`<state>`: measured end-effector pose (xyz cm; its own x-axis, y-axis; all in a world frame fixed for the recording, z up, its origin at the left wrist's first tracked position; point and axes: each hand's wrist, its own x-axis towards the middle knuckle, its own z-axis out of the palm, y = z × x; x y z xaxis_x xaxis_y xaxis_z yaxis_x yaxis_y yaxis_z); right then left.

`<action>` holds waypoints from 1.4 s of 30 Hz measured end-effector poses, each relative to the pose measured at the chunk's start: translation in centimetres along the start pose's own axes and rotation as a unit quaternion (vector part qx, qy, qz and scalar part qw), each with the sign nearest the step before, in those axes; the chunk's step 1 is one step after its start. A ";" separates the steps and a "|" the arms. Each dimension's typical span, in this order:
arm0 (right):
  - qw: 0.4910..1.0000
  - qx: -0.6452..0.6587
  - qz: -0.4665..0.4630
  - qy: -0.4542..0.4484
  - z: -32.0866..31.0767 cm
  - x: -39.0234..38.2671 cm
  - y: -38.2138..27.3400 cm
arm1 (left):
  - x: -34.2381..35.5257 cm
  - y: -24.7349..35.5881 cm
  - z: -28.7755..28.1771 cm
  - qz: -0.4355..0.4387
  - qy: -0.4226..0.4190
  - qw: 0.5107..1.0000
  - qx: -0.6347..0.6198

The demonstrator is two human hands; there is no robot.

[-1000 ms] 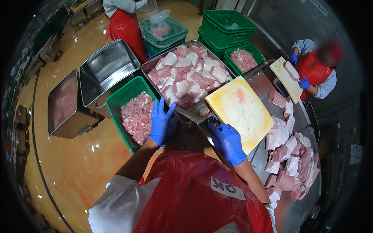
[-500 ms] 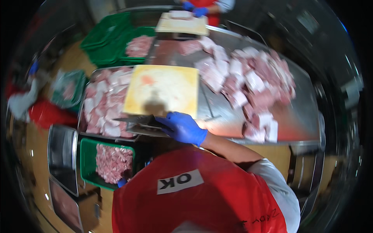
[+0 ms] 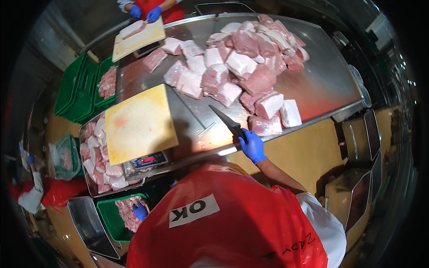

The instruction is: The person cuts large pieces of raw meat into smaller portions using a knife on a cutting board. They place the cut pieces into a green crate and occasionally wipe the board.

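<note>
My right hand (image 3: 253, 146), in a blue glove, is closed round the black handle of a knife (image 3: 229, 120). The blade points up and to the left over the metal table, near pieces of raw meat (image 3: 266, 127) with thick white fat. Low at the left, my left hand (image 3: 140, 211), also blue-gloved, is over small meat trimmings (image 3: 125, 210) in a green crate (image 3: 107, 216). Its fingers are too small and partly hidden to make out. A white cutting board (image 3: 140, 120) lies left of the knife, on a scale (image 3: 149, 161) with a lit display.
A large pile of meat (image 3: 250, 49) covers the table's (image 3: 330, 67) far middle. A metal tray (image 3: 85, 176) of meat pieces stands left of the board. Across the table a co-worker's gloved hands (image 3: 147, 12) are at another board (image 3: 145, 38). Green crates (image 3: 73, 89) stack at far left.
The knife and my right hand have swung rightward, from beside the cutting board to near the meat pieces. The view has turned, and more of my left hand shows in the green crate.
</note>
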<state>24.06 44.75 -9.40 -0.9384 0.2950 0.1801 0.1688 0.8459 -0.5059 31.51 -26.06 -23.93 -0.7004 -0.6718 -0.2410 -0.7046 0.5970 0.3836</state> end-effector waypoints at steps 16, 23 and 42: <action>0.966 0.105 0.096 0.216 -6.1 17.8 7.6 | -5.8 14.3 1.0 0.181 -0.012 0.982 -0.046; 0.926 0.288 0.239 -0.041 -6.5 31.3 18.2 | -8.7 18.3 -0.3 0.184 -0.009 0.974 -0.136; 0.918 0.368 0.146 0.016 -9.7 21.6 9.1 | -22.6 41.6 -2.7 0.160 -0.168 0.881 -0.412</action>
<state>8.27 63.14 -1.97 -0.8744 0.4839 -0.0346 0.1503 0.2024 -0.9677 18.38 12.75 -0.10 -0.9401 -0.2760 -0.2001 -0.2397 0.1180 0.9636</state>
